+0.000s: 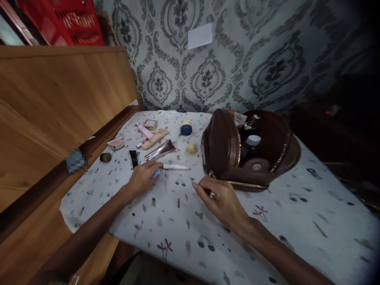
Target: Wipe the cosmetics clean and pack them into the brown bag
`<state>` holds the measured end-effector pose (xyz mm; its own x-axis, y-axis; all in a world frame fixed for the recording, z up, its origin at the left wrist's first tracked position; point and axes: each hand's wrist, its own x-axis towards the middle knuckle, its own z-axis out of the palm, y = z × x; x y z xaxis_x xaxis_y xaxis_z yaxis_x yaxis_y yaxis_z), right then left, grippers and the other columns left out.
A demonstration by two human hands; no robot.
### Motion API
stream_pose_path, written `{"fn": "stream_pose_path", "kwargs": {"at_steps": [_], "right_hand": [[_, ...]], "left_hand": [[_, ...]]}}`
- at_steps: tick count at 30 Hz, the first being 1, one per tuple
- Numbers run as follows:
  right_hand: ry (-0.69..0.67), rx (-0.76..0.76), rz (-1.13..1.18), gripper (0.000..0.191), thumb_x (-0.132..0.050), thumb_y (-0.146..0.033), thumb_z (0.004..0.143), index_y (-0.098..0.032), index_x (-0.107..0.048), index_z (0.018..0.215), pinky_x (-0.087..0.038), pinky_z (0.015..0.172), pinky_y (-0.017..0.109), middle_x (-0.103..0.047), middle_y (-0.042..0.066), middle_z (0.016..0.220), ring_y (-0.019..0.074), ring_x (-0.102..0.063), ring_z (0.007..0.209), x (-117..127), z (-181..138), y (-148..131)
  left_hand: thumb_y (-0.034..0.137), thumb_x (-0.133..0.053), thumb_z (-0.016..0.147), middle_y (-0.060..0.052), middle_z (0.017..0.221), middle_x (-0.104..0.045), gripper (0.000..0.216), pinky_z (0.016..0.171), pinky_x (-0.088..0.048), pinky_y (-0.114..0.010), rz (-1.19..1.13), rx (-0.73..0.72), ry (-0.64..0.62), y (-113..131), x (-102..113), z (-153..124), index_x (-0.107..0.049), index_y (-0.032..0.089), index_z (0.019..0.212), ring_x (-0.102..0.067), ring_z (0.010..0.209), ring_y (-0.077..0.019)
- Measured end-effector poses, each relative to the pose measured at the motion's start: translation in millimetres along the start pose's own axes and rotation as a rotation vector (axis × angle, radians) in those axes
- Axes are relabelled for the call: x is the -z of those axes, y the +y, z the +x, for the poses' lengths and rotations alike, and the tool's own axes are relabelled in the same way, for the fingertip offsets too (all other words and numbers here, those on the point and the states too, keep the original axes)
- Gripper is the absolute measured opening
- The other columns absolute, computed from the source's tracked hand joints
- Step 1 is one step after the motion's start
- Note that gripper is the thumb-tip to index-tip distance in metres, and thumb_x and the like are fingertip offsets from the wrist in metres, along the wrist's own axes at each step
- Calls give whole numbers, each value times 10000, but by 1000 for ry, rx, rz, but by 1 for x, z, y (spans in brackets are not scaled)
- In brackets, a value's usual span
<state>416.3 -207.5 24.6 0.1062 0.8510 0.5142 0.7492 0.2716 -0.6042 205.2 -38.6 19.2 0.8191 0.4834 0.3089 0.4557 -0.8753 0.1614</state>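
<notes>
My left hand (142, 177) is closed over a small light blue item (156, 173), mostly hidden beneath the fingers, on the patterned cloth. A slim white tube (176, 167) lies right at its fingertips. Just beyond are a shiny rose-gold tube (160, 150) and a small black tube (133, 158). My right hand (219, 196) hovers in front of the brown bag (221, 138), thumb and fingers pinched together; whatever is between them, if anything, I cannot make out. The bag gapes, showing a white-capped bottle (253, 141) inside.
Farther back lie a peach tube (155, 139), a pink tube (144, 130), a gold square compact (150, 124), a dark blue round case (186, 129) and a yellowish round item (191, 148). A pink compact (116, 143) sits left. A wooden panel (65, 87) borders the table.
</notes>
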Motion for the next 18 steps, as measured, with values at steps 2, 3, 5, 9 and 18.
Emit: {"fn": "stream_pose_path", "kwargs": {"at_steps": [2, 3, 5, 9, 18], "right_hand": [[-50, -48, 20, 439, -449, -354, 970, -203, -376, 564, -319, 501, 235, -419, -29, 527, 98, -403, 477, -10, 1, -3], [-70, -72, 34, 441, -448, -360, 965, -204, -371, 560, -314, 499, 236, -413, -30, 525, 99, -396, 479, -14, 2, -5], [-107, -127, 76, 442, -448, -371, 958, -205, -375, 555, -316, 500, 237, -420, -25, 526, 105, -406, 492, -22, 5, -10], [-173, -219, 196, 437, -452, -394, 949, -205, -415, 557, -348, 505, 234, -480, -12, 527, 120, -470, 516, -40, 8, -18], [-212, -342, 342, 433, -474, -409, 922, -189, -519, 552, -372, 518, 232, -537, 0, 527, 120, -484, 520, -65, -6, -6]], "left_hand": [[256, -411, 966, -78, 1094, -681, 283, 841, -516, -335, 47, 138, 99, -23, 7, 0, -641, 202, 1121, -647, 998, -232], [265, -414, 963, -79, 1075, -671, 282, 841, -511, -337, 72, 213, 136, -35, 10, -1, -643, 197, 1112, -640, 985, -233], [281, -428, 953, -82, 1045, -645, 286, 837, -503, -340, 117, 352, 180, -58, 16, -2, -651, 197, 1111, -628, 961, -237], [203, -464, 889, -76, 1076, -604, 327, 841, -496, -336, 153, 480, 70, -95, 23, -7, -694, 244, 1118, -610, 995, -243], [55, -442, 749, -34, 1248, -623, 652, 931, -465, -321, 124, 356, -337, -117, 40, -15, -581, 304, 1335, -579, 1174, -244]]}}
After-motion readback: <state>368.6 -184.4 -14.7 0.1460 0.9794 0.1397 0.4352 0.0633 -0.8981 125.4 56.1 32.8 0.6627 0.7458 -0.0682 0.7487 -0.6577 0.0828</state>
